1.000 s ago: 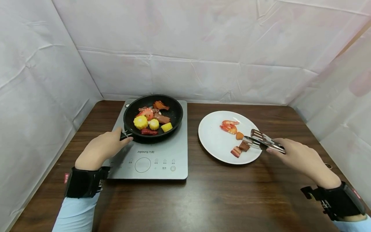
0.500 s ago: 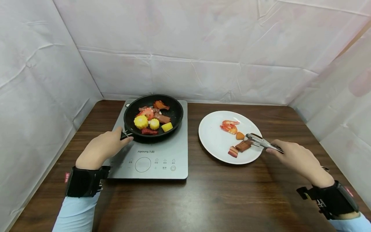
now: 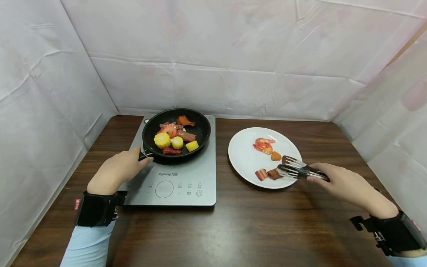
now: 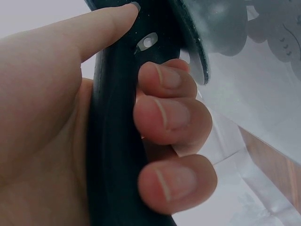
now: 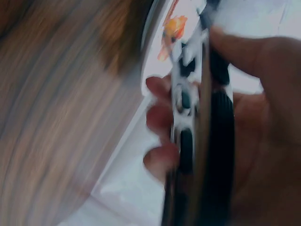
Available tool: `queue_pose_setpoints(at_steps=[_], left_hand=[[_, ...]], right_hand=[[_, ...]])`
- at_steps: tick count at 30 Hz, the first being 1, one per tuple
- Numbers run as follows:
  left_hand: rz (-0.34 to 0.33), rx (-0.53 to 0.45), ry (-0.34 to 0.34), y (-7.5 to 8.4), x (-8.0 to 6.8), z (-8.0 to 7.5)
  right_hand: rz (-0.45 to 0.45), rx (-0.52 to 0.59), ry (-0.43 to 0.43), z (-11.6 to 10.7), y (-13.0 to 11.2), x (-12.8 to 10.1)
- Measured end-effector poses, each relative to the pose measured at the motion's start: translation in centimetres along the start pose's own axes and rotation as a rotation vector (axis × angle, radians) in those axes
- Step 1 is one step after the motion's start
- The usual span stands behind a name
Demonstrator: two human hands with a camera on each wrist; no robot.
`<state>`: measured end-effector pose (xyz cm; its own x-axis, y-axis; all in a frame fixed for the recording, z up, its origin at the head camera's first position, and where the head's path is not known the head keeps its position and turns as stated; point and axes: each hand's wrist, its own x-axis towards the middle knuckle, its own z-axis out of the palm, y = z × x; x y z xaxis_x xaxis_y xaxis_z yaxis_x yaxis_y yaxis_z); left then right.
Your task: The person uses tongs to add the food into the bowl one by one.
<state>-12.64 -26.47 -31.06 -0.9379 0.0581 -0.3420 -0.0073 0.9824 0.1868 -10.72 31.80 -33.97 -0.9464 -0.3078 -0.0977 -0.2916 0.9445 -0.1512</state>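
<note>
My left hand (image 3: 116,171) grips the black handle (image 4: 115,141) of a frying pan (image 3: 202,130), its fingers curled round it. In the pan lie corn pieces (image 3: 162,140), a tomato slice (image 3: 170,129), a red sausage-like piece (image 3: 171,151) and browned meat pieces (image 3: 186,136). My right hand (image 3: 350,185) holds metal tongs (image 3: 303,171), blurred in the right wrist view. The slotted tips reach over the right side of a white plate (image 3: 241,155), by a brown meat piece (image 3: 274,174). A striped bacon piece (image 3: 261,174), an orange chunk (image 3: 275,156) and shrimp (image 3: 263,147) also lie there.
The pan sits on a silver Joyoung induction cooker (image 3: 186,185) on the dark wooden table (image 3: 233,230). White sheeting (image 3: 213,59) covers the walls at the back and both sides.
The tongs narrowed, then spread again over the plate. The brown meat piece and the bacon piece shifted left, the bacon also turning. My left hand and the pan stayed put.
</note>
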Motion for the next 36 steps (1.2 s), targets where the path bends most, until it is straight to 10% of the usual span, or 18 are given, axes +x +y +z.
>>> queue_pose_setpoints(at_steps=[9,36], left_hand=[[-0.003,0.007,0.005,0.0,0.0,0.1],[-0.002,0.0,0.006,0.0,0.0,0.1]], right_hand=[[-0.153,-0.084,0.078,-0.4,0.4,0.7],[-0.206,-0.098,0.261,1.3,-0.4,1.8]])
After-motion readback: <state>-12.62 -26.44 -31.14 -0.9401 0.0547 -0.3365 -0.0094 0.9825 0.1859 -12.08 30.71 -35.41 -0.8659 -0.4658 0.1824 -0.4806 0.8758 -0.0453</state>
